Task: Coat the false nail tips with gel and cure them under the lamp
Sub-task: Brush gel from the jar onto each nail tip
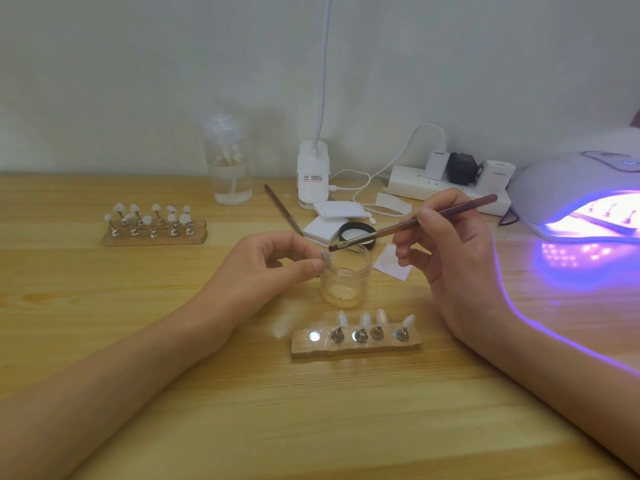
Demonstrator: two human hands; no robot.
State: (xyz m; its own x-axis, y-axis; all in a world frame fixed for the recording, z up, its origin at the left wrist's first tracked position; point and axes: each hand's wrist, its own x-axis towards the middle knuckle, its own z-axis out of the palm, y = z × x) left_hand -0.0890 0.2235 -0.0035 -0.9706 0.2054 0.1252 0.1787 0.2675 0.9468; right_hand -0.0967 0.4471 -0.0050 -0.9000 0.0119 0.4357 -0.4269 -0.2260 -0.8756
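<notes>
Nearest you, the stand [301, 346] carries four tips [381, 317] and one bare magnet, so you look to be mid-coating. Your left hand [273, 268] pinches a fifth tip [326, 255] over the open jar [346, 275], while your right hand [450, 244] grips the brush [412, 221], bristles at that tip. Next, I judge, you need a thin, even stroke before reseating it. The jar holds only a little pale gel at its bottom, the lit lamp [561, 181] shelters more tips, and the bottle [230, 168] holds clear liquid.
</notes>
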